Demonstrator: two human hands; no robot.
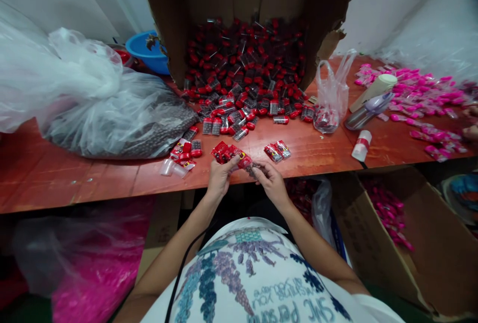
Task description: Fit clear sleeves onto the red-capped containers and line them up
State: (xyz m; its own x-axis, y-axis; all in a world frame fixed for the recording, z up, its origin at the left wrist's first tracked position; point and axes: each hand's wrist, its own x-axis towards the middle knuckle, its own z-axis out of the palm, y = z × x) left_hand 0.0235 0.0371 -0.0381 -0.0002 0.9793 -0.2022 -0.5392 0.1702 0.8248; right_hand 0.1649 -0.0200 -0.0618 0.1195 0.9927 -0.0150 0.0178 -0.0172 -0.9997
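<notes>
My left hand (220, 176) pinches several small red printed packets (243, 160) just above the table's front edge. My right hand (271, 179) grips the lower right end of one of them, where a clear part with dark contents shows. To the right of my hands lie a few red and silver packets (277, 151). Left of them is a small group of red-capped clear containers (196, 148) and red packets, with empty clear cups (172, 167) in front. A large heap of red-capped containers (246, 71) spills from a cardboard box beyond my hands.
The torn cardboard box (164, 19) lies open toward me. A clear bag of dark beads (123, 124) fills the left, near a blue basin (149, 52). Bottles (368, 111), a white roll (361, 146) and pink pieces (418, 94) are on the right, with someone's hand (471, 131) at the edge.
</notes>
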